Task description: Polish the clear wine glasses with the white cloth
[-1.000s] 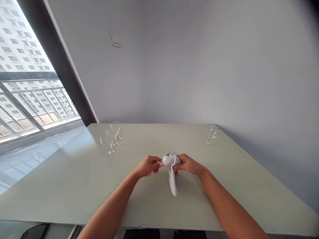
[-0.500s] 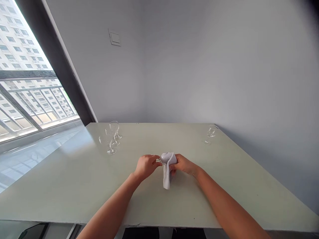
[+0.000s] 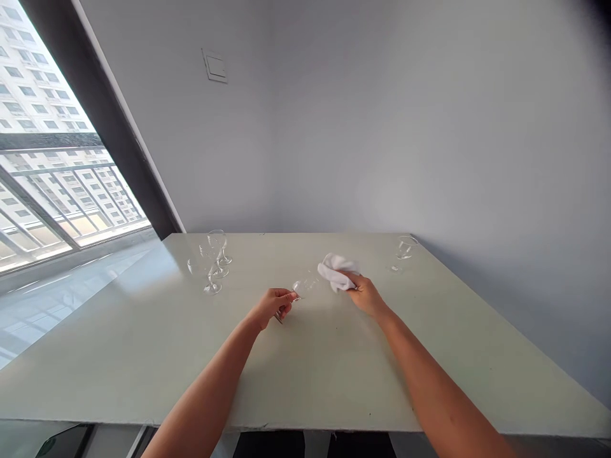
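In the head view, your left hand (image 3: 273,306) is closed in a pinch near the middle of the frame, its fingers around the stem of a clear glass (image 3: 304,285). That glass is tilted, its bowl leaning up and to the right, its foot near the underside of your palm. Your right hand (image 3: 365,295), just right of the middle, is closed on a bunched white cloth (image 3: 337,271), which is slightly blurred. The cloth is just beside the rim of the bowl and seems clear of it, though a fine contact is hard to rule out.

For this cloth-and-glass handling, keep your pinch firm but light: a thin stem would probably take twisting badly, so let both hands turn together rather than wringing bowl against foot. A little support close under the bowl should spare the stem when the cloth presses. Keep the cloth gathered, so that no loose corner snags the rim, and work low over the bare bench (image 3: 315,375) in the lower middle.

Mind your elbows and the cloth's reach: three glasses (image 3: 210,278) stand close together at the left of the frame, and a lone glass (image 3: 405,247) stands toward the right, well apart from your right hand.
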Tool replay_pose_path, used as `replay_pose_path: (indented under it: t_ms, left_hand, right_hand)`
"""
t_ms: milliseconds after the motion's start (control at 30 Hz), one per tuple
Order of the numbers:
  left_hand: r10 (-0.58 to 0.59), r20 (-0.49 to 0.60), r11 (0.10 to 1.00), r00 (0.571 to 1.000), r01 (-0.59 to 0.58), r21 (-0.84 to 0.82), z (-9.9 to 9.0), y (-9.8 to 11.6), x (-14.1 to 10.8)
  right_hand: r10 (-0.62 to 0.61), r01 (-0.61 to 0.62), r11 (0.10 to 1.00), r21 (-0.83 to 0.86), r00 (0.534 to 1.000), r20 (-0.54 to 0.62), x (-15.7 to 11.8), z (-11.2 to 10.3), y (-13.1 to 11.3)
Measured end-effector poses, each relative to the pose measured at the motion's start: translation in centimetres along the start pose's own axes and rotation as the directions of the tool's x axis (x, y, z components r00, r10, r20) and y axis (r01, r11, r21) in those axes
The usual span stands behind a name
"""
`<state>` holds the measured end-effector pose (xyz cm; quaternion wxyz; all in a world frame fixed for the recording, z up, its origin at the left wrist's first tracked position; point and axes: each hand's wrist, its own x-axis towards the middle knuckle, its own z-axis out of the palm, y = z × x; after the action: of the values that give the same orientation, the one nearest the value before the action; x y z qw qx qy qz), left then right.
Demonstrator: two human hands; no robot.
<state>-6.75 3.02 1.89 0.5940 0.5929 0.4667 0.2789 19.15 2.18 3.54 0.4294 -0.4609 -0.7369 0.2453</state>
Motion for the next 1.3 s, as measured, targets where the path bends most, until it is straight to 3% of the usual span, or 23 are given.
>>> replay_pose_path:
  t_ms: [67, 167, 233, 333, 400, 433, 500, 567, 667, 767, 867, 1067, 1167, 1300]
  left_hand:
    - [0.004, -0.119, 0.997, 0.993, 0.005, 0.078, 0.1, -0.3, 0.2]
    - [0.043, -0.202, 0.947, 0.978, 0.025, 0.321, 1.2, -0.6, 0.2]
    - [0.154, -0.213, 0.836, 0.965, -0.013, 0.548, 2.4, -0.7, -0.1]
    - [0.403, -0.114, 0.588, 0.908, -0.162, 0.793, 4.1, -0.9, -0.6]
    - [0.502, -0.042, 0.488, 0.864, -0.243, 0.839, 4.9, -0.9, -0.9]
    - [0.529, -0.03, 0.469, 0.848, -0.263, 0.843, 5.1, -0.9, -1.0]
    - [0.553, -0.048, 0.472, 0.832, -0.266, 0.841, 5.4, -1.0, -1.1]
    - [0.563, -0.086, 0.496, 0.822, -0.253, 0.831, 5.5, -1.1, -1.0]
    - [0.588, -0.162, 0.549, 0.792, -0.244, 0.8, 5.5, -1.4, -0.7]
    - [0.605, -0.259, 0.619, 0.753, -0.24, 0.748, 5.5, -1.7, -0.4]
    - [0.608, -0.335, 0.68, 0.72, -0.255, 0.687, 5.7, -2.1, 0.1]
    - [0.651, -0.407, 0.73, 0.641, -0.381, 0.567, 6.6, -2.7, 0.8]
    - [0.652, -0.383, 0.733, 0.655, -0.412, 0.542, 7.0, -2.6, 0.6]
    - [0.614, -0.316, 0.767, 0.723, -0.452, 0.457, 7.3, -2.3, 0.0]
  right_hand:
    - [-0.134, 0.125, 0.972, -0.197, 0.99, -0.033, -0.2, 0.6, -0.7]
    - [-0.313, 0.349, 0.862, -0.367, 0.937, 0.155, -1.0, 2.7, -2.4]
    - [-0.329, 0.398, 0.835, -0.379, 0.914, 0.235, -1.4, 4.2, -3.1]
    - [-0.18, 0.229, 0.928, -0.294, 0.966, 0.183, -1.3, 5.0, -2.6]
    - [0.037, -0.024, 0.996, -0.091, 0.989, 0.143, -0.8, 4.4, -1.4]
    - [0.162, -0.173, 0.983, 0.059, 0.975, 0.151, -0.6, 4.0, -0.7]
    - [0.36, -0.416, 0.821, 0.391, 0.909, 0.21, -0.2, 3.4, 0.5]
    - [0.471, -0.492, 0.559, 0.668, 0.851, 0.232, -0.1, 3.7, 1.1]
    - [0.582, -0.379, 0.261, 0.888, 0.795, 0.169, -0.1, 5.5, 0.7]
    - [0.577, -0.276, 0.137, 0.951, 0.803, 0.15, -0.4, 7.4, -0.7]
    - [0.471, -0.248, 0.159, 0.956, 0.87, 0.147, -0.9, 8.4, -2.2]
    - [0.387, -0.271, 0.433, 0.86, 0.917, 0.094, -2.3, 9.5, -3.7]
    - [0.299, -0.244, 0.511, 0.824, 0.95, 0.096, -2.5, 9.8, -4.0]
    - [0.289, -0.281, 0.515, 0.81, 0.946, 0.145, -2.2, 9.5, -3.7]
